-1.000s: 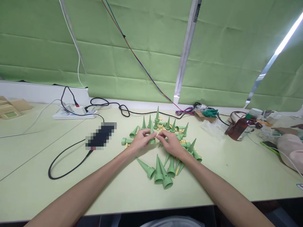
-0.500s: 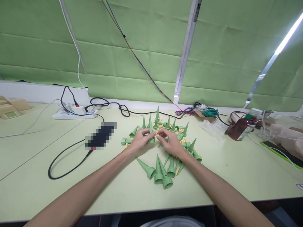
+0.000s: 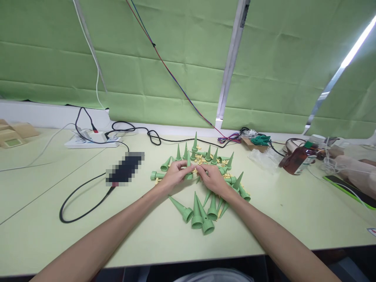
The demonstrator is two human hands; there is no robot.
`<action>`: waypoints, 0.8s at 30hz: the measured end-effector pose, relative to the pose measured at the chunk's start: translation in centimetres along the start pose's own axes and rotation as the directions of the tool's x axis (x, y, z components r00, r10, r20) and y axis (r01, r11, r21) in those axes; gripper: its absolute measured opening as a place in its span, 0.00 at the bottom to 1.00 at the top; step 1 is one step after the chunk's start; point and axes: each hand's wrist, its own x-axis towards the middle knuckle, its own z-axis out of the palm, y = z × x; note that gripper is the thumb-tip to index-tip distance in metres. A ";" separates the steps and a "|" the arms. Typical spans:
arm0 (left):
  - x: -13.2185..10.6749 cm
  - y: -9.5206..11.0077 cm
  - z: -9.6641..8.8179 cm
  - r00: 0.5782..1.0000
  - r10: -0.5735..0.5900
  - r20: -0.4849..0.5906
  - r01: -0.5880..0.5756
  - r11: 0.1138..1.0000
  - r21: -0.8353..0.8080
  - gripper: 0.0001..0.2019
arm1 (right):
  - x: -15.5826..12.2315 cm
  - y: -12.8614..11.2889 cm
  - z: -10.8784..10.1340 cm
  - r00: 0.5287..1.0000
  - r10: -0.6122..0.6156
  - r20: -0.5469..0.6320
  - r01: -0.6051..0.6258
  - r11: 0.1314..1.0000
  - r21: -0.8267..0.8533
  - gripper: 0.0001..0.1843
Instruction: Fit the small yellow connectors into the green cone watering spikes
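My left hand (image 3: 175, 174) is closed around a green plastic plant-watering spike (image 3: 188, 175), whose tip points up. My right hand (image 3: 212, 179) meets it from the right, thumb and finger pinched on a small yellow valve piece (image 3: 195, 169) at the spike's side. The fingertips partly hide that piece. Around both hands lie more green spikes; one lying spike (image 3: 185, 214) is in front with its wide end toward me. Others stand upright behind the hands, such as a tall spike (image 3: 194, 145). Loose yellow valve pieces (image 3: 200, 159) are scattered among them.
On the left a pixelated dark device (image 3: 125, 169) has a black cable looping from it. A white power strip (image 3: 92, 140) sits behind. To the right are a plastic bag (image 3: 266, 159), a brown bottle (image 3: 300, 158) and a black-and-green flat object (image 3: 351, 191).
My right fingers have moved slightly left, pressing closer to the spike with the yellow valve piece. My left hand still holds the spike in nearly the same place.
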 end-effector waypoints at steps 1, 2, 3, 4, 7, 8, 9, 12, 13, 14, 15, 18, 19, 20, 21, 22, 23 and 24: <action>0.0 0.0 0.0 1.000 0.000 -0.003 -0.001 1.000 -0.002 0.21 | 0.0 -0.1 0.0 1.000 0.005 -0.009 -0.005 1.000 0.000 0.22; 0.0 0.0 0.0 1.000 0.001 -0.009 -0.001 1.000 -0.004 0.21 | 0.0 -0.1 0.0 1.000 0.004 -0.019 -0.004 1.000 0.006 0.20; 0.0 0.0 0.0 1.000 0.002 -0.017 -0.002 1.000 -0.006 0.21 | -0.1 -0.2 -0.1 1.000 -0.005 -0.027 0.005 1.000 0.018 0.17; 0.1 -0.1 0.0 1.000 0.002 -0.024 -0.003 1.000 -0.007 0.21 | -0.1 -0.3 -0.1 0.999 -0.021 -0.031 0.022 0.999 0.036 0.14; 0.2 -0.2 -0.1 0.999 0.004 -0.039 -0.004 1.000 0.000 0.22 | -0.2 -0.4 -0.2 0.997 -0.081 -0.017 0.082 0.993 0.084 0.06; 0.2 -0.2 -0.1 0.999 0.003 -0.039 -0.003 1.000 0.003 0.22 | -0.2 -0.4 -0.2 0.996 -0.092 -0.014 0.093 0.992 0.086 0.06; 0.2 -0.2 -0.1 0.999 0.001 -0.036 -0.001 1.000 0.006 0.22 | -0.2 -0.4 -0.2 0.995 -0.096 -0.013 0.097 0.992 0.082 0.05; 0.1 -0.2 -0.1 1.000 0.005 -0.024 -0.005 1.000 -0.004 0.21 | -0.2 -0.1 -0.1 0.997 -0.080 -0.006 0.080 0.995 0.062 0.07; 0.1 -0.3 0.0 1.000 0.006 -0.019 -0.006 1.000 -0.009 0.22 | -0.2 -0.1 -0.1 0.997 -0.071 -0.003 0.071 0.996 0.051 0.09; 0.1 -0.3 0.0 1.000 0.008 -0.014 -0.008 1.000 -0.014 0.22 | -0.1 0.0 -0.1 0.998 -0.064 0.000 0.064 0.997 0.038 0.11; 0.0 -0.3 0.0 1.000 0.007 -0.010 -0.008 1.000 -0.018 0.21 | -0.1 0.0 -0.1 0.998 -0.059 0.001 0.059 0.998 0.022 0.13; -0.1 -0.2 0.1 1.000 0.004 -0.005 -0.004 1.000 -0.025 0.21 | -0.1 0.0 0.0 0.999 -0.053 0.009 0.053 0.998 -0.024 0.18; -0.1 -0.2 0.1 1.000 0.004 -0.003 -0.004 1.000 -0.026 0.21 | 0.0 0.0 0.0 0.999 -0.049 0.015 0.050 0.998 -0.033 0.20; -0.2 -0.1 0.2 1.000 0.004 -0.003 -0.004 1.000 -0.024 0.21 | 0.0 0.0 0.0 0.999 -0.044 0.020 0.045 0.998 -0.038 0.21; -0.2 -0.1 0.2 1.000 0.005 -0.002 -0.005 1.000 -0.022 0.21 | 0.0 0.0 0.0 0.999 -0.038 0.024 0.039 0.998 -0.040 0.21; -0.2 -0.1 0.2 1.000 0.008 -0.002 -0.008 1.000 -0.019 0.21 | -0.1 0.0 0.0 0.999 -0.032 0.025 0.033 0.999 -0.039 0.22; -0.2 -0.1 0.2 1.000 0.010 -0.001 -0.010 1.000 -0.015 0.21 | -0.1 0.0 0.1 0.999 -0.025 0.024 0.026 0.999 -0.036 0.22; -0.2 -0.1 0.2 1.000 0.012 0.000 -0.012 1.000 -0.012 0.21 | -0.1 0.0 0.1 1.000 -0.021 0.020 0.021 0.999 -0.031 0.23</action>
